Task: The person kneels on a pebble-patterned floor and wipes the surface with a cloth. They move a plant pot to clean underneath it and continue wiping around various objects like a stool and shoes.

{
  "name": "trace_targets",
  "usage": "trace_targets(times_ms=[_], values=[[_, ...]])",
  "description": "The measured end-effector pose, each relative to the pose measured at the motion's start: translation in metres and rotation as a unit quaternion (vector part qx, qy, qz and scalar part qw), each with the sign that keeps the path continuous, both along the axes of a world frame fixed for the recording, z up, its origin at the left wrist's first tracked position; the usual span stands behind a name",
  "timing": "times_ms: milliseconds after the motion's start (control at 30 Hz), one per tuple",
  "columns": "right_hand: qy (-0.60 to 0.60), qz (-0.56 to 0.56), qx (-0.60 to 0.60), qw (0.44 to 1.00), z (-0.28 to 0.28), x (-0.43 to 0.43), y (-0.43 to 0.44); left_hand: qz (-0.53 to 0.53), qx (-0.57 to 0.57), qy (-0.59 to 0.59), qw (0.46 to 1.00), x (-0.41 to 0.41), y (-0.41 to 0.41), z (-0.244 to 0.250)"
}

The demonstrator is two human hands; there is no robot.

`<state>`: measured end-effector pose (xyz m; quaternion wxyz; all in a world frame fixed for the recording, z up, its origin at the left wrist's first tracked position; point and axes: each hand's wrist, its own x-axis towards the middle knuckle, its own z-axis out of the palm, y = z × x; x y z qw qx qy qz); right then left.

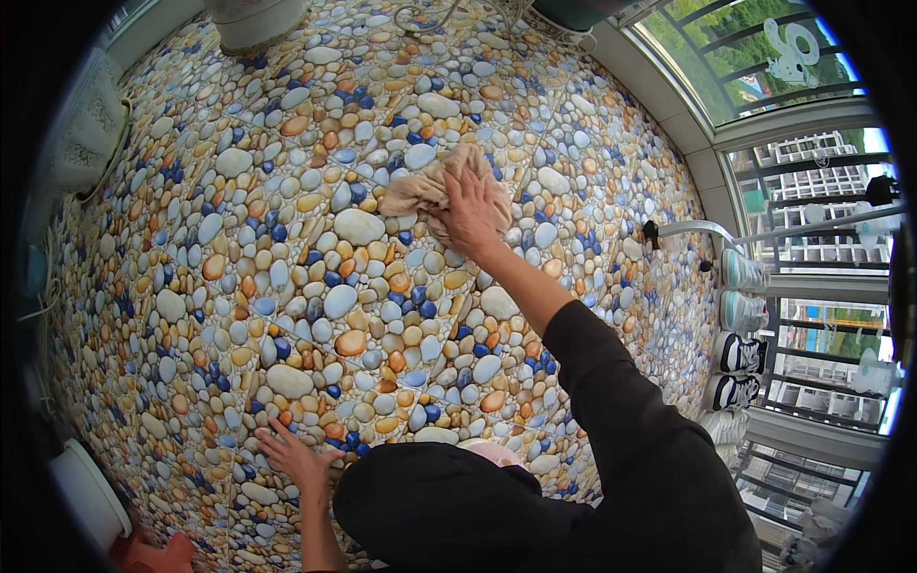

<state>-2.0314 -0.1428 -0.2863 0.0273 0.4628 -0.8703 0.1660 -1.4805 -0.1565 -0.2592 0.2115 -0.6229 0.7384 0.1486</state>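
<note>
My right hand (471,215) lies on a crumpled beige cloth (412,195) and presses it against the floor tiles (286,286), which have a pebble pattern. The fingers are spread over the cloth, and folds of it stick out to the left and above. Lower down, my left hand (299,458) is near the floor beside my dark-clad knee, its fingers apart and nothing in it. Whether that palm touches the floor I cannot tell. Part of a pink item (494,453) shows behind the knee.
Several shoes (741,311) line the window ledge at right, near a bent metal tube (698,228). Planters (89,129) stand at upper left, and a pale round pot (254,21) at the top beside a white wire stand (501,14). A white basin (89,494) and red plastic stool (154,551) are lower left.
</note>
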Motion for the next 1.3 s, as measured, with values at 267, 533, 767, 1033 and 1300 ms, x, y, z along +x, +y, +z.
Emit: trace_targets(times_ms=[267,533,767,1033,1300], values=[[0.02,0.054,-0.017,0.998,0.008,-0.031,-0.067,-0.009,0.007,0.027,1.0,-0.03,-0.002,-0.01],[-0.027,-0.011,0.048,0.998,0.024,0.044,0.178,0.006,-0.011,-0.001,1.0,0.001,-0.007,-0.008],[-0.01,-0.12,0.068,0.99,0.018,0.048,0.257,0.008,0.012,0.024,1.0,-0.005,-0.005,0.0],[0.006,-0.219,0.005,0.976,0.009,-0.101,0.049,-0.002,0.008,0.014,1.0,-0.004,-0.011,-0.014],[-0.05,-0.02,-0.05,0.997,0.021,0.063,0.019,0.016,-0.013,-0.033,0.999,0.013,-0.015,-0.035]])
